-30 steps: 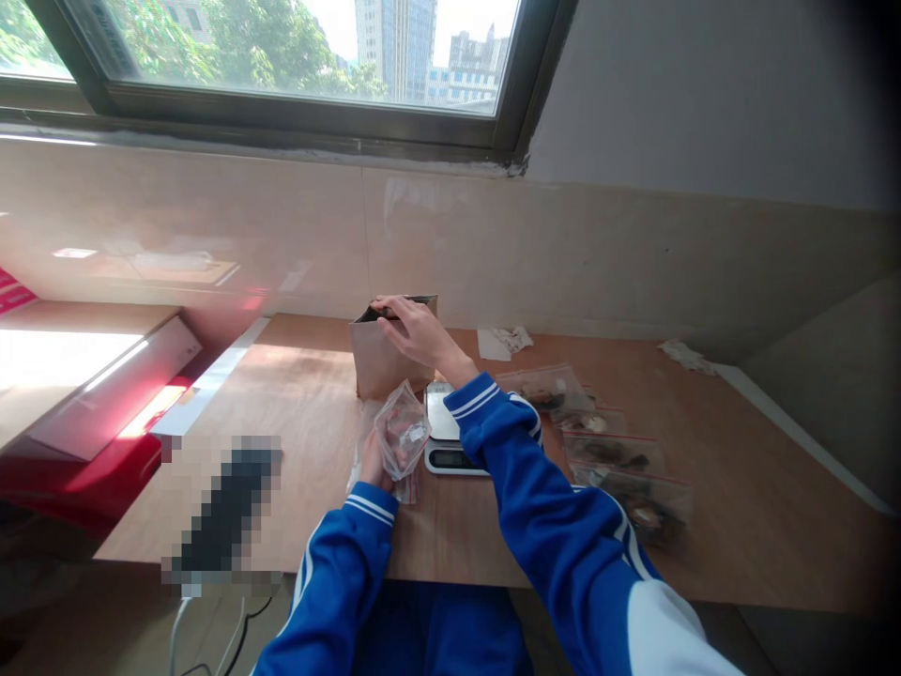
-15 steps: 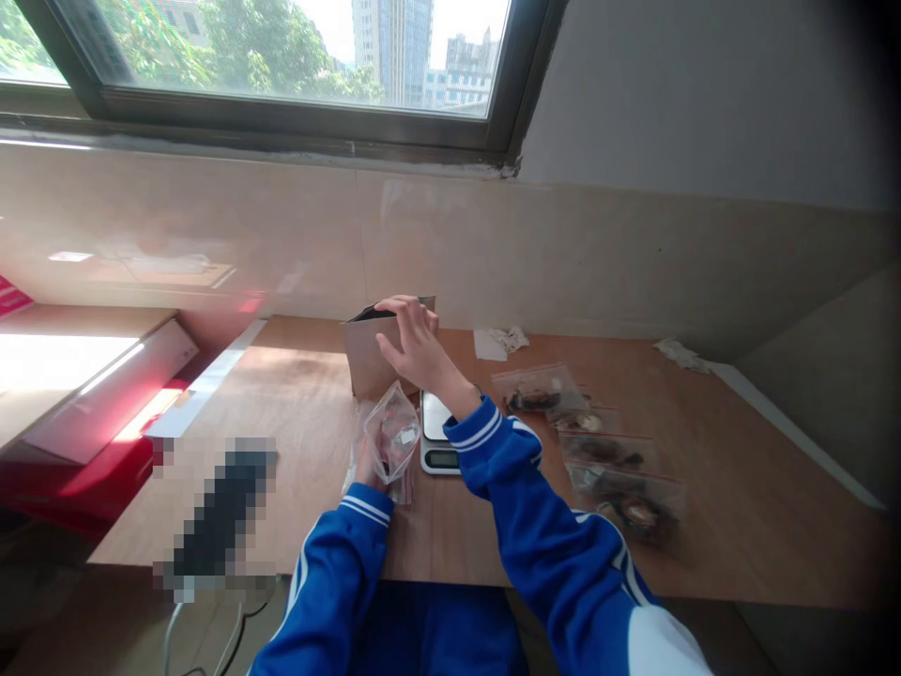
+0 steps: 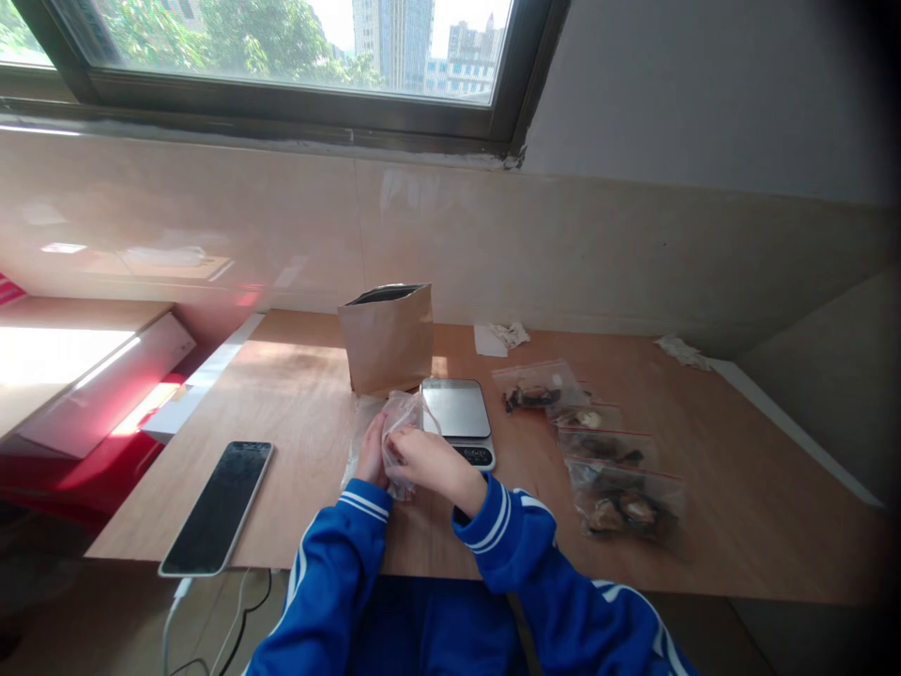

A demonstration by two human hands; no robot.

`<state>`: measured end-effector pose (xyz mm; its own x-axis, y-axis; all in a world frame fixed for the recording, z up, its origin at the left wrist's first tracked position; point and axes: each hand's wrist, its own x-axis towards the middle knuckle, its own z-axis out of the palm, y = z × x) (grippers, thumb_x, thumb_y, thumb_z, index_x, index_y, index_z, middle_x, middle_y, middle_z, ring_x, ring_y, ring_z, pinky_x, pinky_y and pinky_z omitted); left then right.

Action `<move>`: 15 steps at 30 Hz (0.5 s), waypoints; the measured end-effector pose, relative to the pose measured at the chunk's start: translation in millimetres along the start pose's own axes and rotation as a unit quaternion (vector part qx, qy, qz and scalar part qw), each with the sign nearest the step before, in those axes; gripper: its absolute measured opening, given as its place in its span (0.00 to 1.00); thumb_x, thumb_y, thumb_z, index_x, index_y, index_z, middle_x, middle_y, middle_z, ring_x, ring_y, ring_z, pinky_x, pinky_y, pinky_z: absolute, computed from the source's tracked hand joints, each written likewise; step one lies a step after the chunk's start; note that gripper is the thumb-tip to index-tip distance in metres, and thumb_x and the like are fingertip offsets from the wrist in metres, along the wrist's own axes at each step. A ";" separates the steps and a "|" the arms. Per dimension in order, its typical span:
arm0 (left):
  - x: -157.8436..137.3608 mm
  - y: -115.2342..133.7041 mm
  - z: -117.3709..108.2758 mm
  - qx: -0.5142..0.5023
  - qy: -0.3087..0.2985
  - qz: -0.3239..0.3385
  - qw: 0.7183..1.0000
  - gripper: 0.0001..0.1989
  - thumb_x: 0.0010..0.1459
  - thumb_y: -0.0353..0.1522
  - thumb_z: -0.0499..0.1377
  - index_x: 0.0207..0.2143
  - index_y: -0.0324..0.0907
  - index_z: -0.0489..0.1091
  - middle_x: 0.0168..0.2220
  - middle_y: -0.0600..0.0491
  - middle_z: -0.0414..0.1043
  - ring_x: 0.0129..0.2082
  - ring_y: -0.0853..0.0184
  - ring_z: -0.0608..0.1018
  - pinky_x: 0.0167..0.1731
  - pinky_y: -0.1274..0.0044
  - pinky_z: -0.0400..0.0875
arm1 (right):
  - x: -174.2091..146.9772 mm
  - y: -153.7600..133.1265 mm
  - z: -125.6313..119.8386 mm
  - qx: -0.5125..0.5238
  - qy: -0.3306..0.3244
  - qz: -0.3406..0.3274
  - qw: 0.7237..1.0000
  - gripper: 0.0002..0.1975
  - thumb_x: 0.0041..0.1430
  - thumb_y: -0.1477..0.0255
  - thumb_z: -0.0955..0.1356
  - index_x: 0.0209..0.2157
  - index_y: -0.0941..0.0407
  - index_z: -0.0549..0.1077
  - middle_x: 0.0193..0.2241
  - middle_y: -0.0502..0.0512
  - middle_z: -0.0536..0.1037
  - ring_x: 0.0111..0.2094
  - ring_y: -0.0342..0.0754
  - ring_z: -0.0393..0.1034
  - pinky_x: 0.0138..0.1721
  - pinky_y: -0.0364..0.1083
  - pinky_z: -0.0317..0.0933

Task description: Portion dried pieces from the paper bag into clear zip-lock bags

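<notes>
A clear plastic zip bag (image 3: 403, 413) is between my hands at the middle of the table. My left hand (image 3: 373, 451) is closed around its left side. From the right, my right hand (image 3: 422, 458) reaches to the bag's opening, its fingertips partly hidden in or behind the film; what they hold, if anything, does not show. Just right of the bag lies a kitchen scale (image 3: 457, 411) with a bare metal plate, its display partly covered by my right hand. Behind the bag stands a brown paper pouch (image 3: 387, 340), open at the top.
Several zip bags with dark dried pieces (image 3: 626, 507) lie in a row on the right of the table. A phone (image 3: 218, 507) with a cable is at the left front edge. Crumpled white paper (image 3: 511, 334) lies near the wall.
My right hand has come down from the top of the paper pouch to the plastic bag in my left hand. The pouch's opening and more of the scale now show.
</notes>
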<state>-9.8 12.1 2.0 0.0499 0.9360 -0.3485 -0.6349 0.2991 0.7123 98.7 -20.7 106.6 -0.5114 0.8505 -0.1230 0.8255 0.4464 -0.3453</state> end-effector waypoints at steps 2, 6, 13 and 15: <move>-4.1 1.7 4.2 0.013 0.037 0.010 0.999 0.18 0.55 0.37 0.59 0.47 0.39 0.70 0.42 0.47 0.77 0.48 0.56 0.76 0.53 0.66 0.66 | 0.7 -2.1 1.4 -0.021 -0.001 0.018 1.000 0.08 0.56 0.73 0.66 0.38 0.59 0.72 0.40 0.62 0.77 0.39 0.55 0.73 0.37 0.47 0.63; -6.8 2.9 9.0 0.017 0.053 0.034 0.998 0.15 0.57 0.37 0.58 0.45 0.40 0.72 0.44 0.47 0.77 0.52 0.58 0.74 0.56 0.67 0.64 | -0.4 -1.1 -0.6 -0.014 0.004 0.023 1.000 0.06 0.56 0.75 0.65 0.33 0.58 0.75 0.38 0.59 0.77 0.38 0.53 0.73 0.37 0.46 0.63; -7.4 2.4 12.5 0.009 0.054 0.061 0.997 0.14 0.56 0.35 0.58 0.45 0.40 0.71 0.44 0.48 0.76 0.50 0.59 0.75 0.54 0.66 0.66 | -0.3 9.7 -4.5 0.060 0.054 0.005 0.997 0.06 0.56 0.78 0.65 0.30 0.59 0.75 0.39 0.58 0.73 0.37 0.48 0.70 0.37 0.44 0.62; -9.2 3.2 13.2 0.014 0.047 0.073 0.996 0.14 0.55 0.34 0.60 0.44 0.41 0.71 0.43 0.48 0.77 0.49 0.59 0.75 0.53 0.66 0.67 | 1.5 11.9 -8.0 0.103 0.080 0.007 0.991 0.06 0.56 0.78 0.66 0.28 0.59 0.75 0.39 0.57 0.72 0.38 0.47 0.69 0.38 0.43 0.62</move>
<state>-2.2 6.9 15.5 -0.1149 0.9487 -0.2947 -0.6076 0.1676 0.7764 109.7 -11.9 109.8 -0.4424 0.8967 0.0139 0.7576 0.3820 -0.5293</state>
